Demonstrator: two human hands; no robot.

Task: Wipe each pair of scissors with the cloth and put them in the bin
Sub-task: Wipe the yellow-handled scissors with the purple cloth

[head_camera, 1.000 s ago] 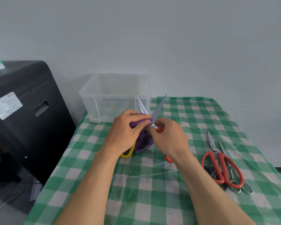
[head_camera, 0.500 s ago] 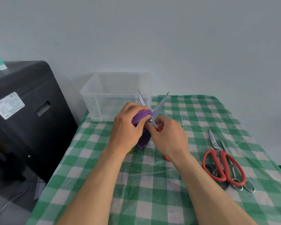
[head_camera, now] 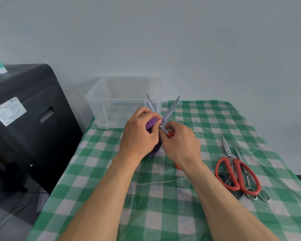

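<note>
My right hand [head_camera: 180, 145] grips the orange handle of a pair of scissors [head_camera: 170, 110] whose two blades stand spread apart, tips up. My left hand [head_camera: 139, 134] holds a purple cloth [head_camera: 151, 123] bunched against the left blade near the pivot. Both hands hover over the table in front of the clear plastic bin [head_camera: 123, 101], which looks empty. To the right lie red-handled scissors [head_camera: 236, 174] on top of steel scissors [head_camera: 250, 188] and a dark-handled pair.
A green and white checked tablecloth [head_camera: 163, 206] covers the table. A black machine [head_camera: 24, 119] stands left of the table, close to the bin. A plain wall runs behind.
The cloth in my left hand has slid up toward the pivot and the left blade. The yellow handle seen below my left hand earlier is hidden now. The view has shifted slightly.
</note>
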